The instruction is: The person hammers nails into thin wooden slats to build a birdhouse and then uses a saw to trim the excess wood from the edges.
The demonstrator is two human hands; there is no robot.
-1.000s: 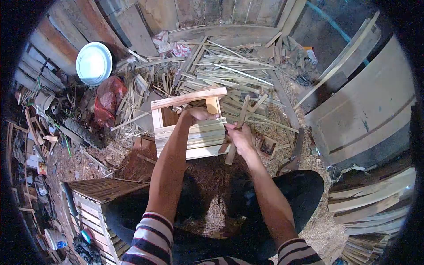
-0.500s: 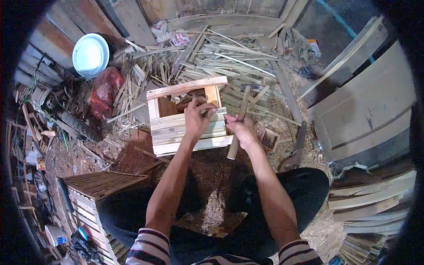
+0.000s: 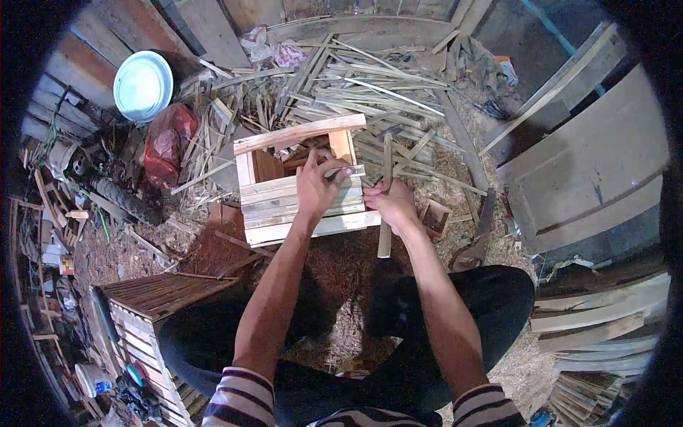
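Note:
A small slatted wooden box [image 3: 299,210] with an opening in its upper part stands in front of me. My left hand [image 3: 320,181] rests against its upper slats, thumb and forefinger pinched together near the right end of the top slat [image 3: 358,171]. Whatever lies between those fingertips is too small to make out. Beside the box's right edge, my right hand [image 3: 393,205] is closed around the wooden handle of a hammer [image 3: 388,160]. The hammer is upright in view, with its dark head at the far end and the handle pointing toward me.
Thin wood strips [image 3: 370,89] lie heaped beyond the box. A little open wooden box [image 3: 435,217] and a handsaw [image 3: 473,249] lie at right. A slatted crate [image 3: 142,306] stands by my left leg, and stacked boards [image 3: 605,313] at far right. A white basin [image 3: 144,85] leans back left.
My right hand has shifted slightly right with the hammer, whose handle has turned straighter toward me. The left thumb and forefinger have closed together near the slat's end.

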